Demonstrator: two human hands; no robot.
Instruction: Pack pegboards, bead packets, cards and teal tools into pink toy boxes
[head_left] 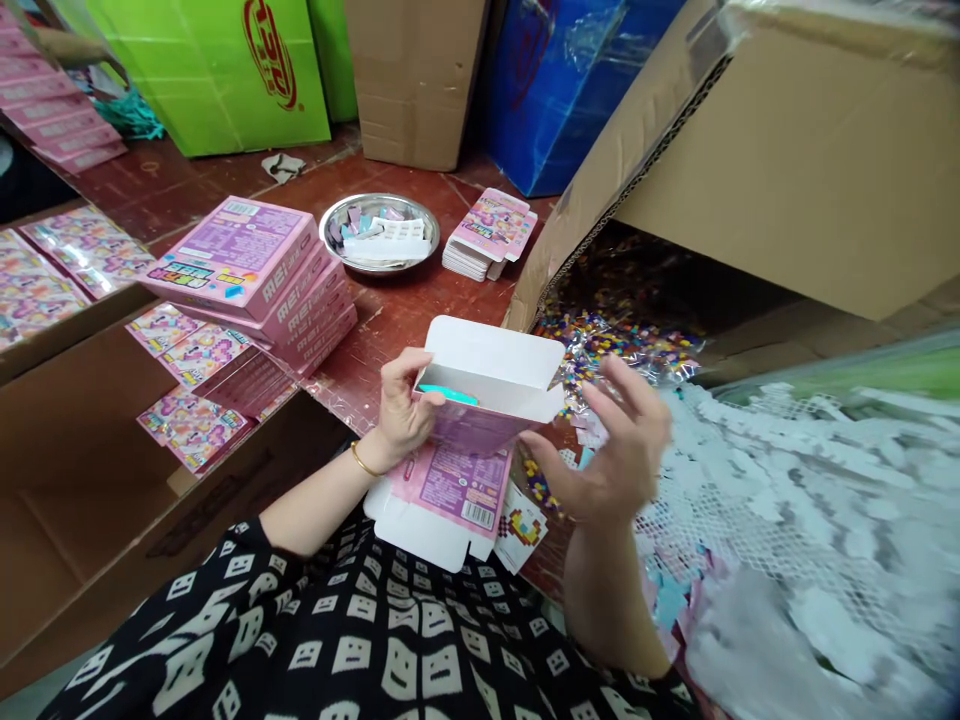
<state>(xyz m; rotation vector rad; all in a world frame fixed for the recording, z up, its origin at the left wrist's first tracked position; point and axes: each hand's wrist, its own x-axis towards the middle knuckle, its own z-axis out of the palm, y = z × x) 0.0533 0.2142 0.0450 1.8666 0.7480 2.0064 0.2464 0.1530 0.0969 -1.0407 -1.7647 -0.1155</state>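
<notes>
My left hand (401, 410) grips the left side of a pink toy box (465, 470) whose white top flap stands open; a teal piece shows inside the opening. My right hand (611, 445) hovers just right of the box with fingers spread, holding nothing, slightly blurred. A small printed card (521, 525) sticks out under the box's lower right corner. The box's bottom flap hangs open over my patterned sleeve.
A stack of closed pink boxes (251, 270) stands to the left, with flat box blanks (491, 230) and a steel bowl (379, 232) of small parts behind. A large carton (750, 150) with bagged coloured beads (622, 340) is on the right, white mesh sheets (787, 520) below.
</notes>
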